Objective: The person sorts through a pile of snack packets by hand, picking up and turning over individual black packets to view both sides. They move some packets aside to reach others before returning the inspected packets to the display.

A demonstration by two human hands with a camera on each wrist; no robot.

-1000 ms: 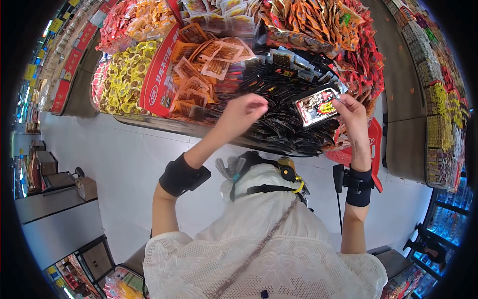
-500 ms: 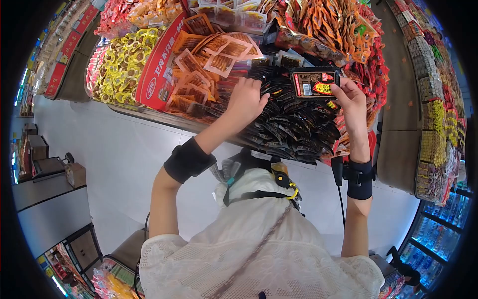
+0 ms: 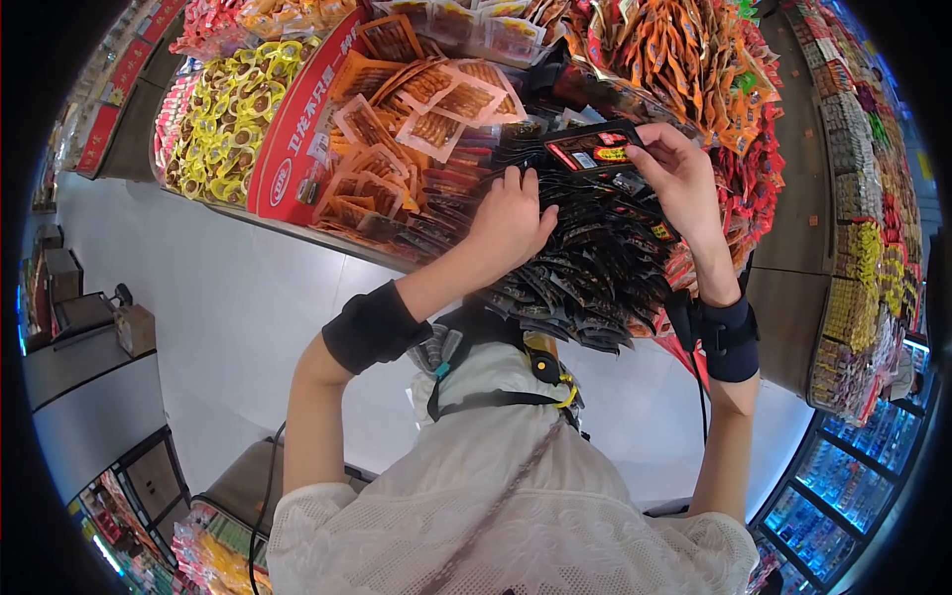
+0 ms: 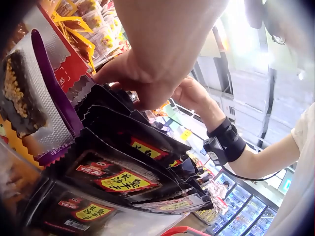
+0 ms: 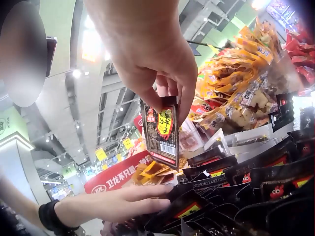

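My right hand (image 3: pixel 684 188) pinches the top edge of a black snack packet (image 3: pixel 587 152) with red and yellow labels. In the right wrist view that packet (image 5: pixel 161 137) hangs upright from thumb and fingers, above the display. My left hand (image 3: pixel 509 220) reaches over the rows of black packets (image 3: pixel 565 297), its thumb spread away from the fingers. The right wrist view shows its extended fingers resting on the packets' top edges. Tightly stacked black packets (image 4: pixel 123 177) stand below the left hand in the left wrist view, where its fingertips are partly hidden.
Left of the black packets lie orange clear-wrapped snacks (image 3: pixel 436 109), a red sign board (image 3: pixel 297 149) and yellow-wrapped snacks (image 3: pixel 238 119). Orange bags (image 3: pixel 645 59) are piled behind, red bags (image 3: pixel 754 188) at the right. A dark shelf side (image 3: pixel 803 218) stands further right.
The right hand has moved the packet up and to the left, turning it flatter to the head view. My left hand has shifted right, and its fingers now reach forward onto the black packets.
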